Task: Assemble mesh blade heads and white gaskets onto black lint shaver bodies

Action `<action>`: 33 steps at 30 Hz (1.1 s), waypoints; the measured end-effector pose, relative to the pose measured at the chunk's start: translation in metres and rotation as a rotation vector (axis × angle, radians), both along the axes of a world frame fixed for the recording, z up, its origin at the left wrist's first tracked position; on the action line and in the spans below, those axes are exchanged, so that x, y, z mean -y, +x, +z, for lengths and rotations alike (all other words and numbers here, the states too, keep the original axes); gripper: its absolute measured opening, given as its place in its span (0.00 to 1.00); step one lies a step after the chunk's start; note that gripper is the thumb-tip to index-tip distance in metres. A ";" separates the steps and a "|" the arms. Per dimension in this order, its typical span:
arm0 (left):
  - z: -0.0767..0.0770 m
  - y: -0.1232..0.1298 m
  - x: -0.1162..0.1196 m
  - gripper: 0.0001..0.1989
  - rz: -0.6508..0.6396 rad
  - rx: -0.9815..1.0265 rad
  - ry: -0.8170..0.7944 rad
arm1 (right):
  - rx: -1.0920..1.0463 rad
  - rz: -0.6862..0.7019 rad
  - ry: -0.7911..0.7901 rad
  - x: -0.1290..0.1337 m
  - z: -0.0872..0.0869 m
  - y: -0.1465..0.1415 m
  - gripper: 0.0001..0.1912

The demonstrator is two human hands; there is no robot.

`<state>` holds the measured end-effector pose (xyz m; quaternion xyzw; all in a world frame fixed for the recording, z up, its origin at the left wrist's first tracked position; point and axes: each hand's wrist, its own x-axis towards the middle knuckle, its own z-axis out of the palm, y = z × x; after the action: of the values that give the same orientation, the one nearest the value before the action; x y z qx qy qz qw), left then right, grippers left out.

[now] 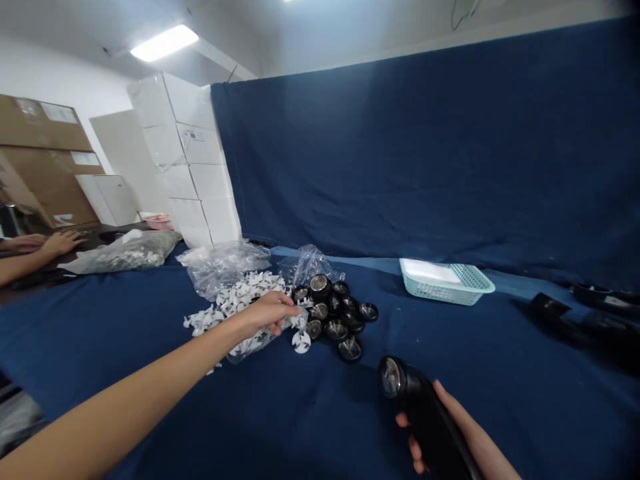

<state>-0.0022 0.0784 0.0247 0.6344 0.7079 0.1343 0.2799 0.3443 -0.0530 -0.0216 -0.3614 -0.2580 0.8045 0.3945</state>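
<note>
Ideally, the black device (429,413), gripped above the bench (330,417) by the right hand (459,412), is steadied while heaped white pieces (241,293) are taken singly by the left hand (269,311), its narrowed fingers' contents unclear.

Before me on the table cloth (320,413), the heap of parts (243,293) lies just left of the pile of caps (336,328), with a plastic bag (213,263) behind the parts. Farther back to my right sits the basket (447,293), before the hanging cloth (425,160); stacked boxes (193,167) stand behind the bag
</note>
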 end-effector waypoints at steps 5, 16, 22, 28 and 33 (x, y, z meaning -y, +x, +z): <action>0.002 0.001 0.003 0.26 -0.053 -0.138 0.074 | 0.006 0.008 -0.011 0.000 -0.001 0.000 0.15; -0.002 0.019 0.008 0.15 -0.138 -0.571 0.224 | 0.039 0.053 -0.055 -0.002 -0.004 0.002 0.15; -0.005 0.025 0.007 0.15 -0.218 -0.677 0.285 | 0.055 0.067 -0.062 -0.006 -0.006 0.000 0.28; -0.006 0.028 0.008 0.15 -0.255 -0.755 0.302 | 0.083 0.047 -0.071 -0.006 -0.004 -0.003 0.30; -0.009 0.035 0.024 0.12 -0.295 -0.843 0.292 | 0.151 -0.040 -0.101 -0.001 0.000 -0.008 0.28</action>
<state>0.0326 0.0544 0.0158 0.7602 0.6358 -0.0781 -0.1083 0.3364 -0.0524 -0.0217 -0.4457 -0.2389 0.7787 0.3713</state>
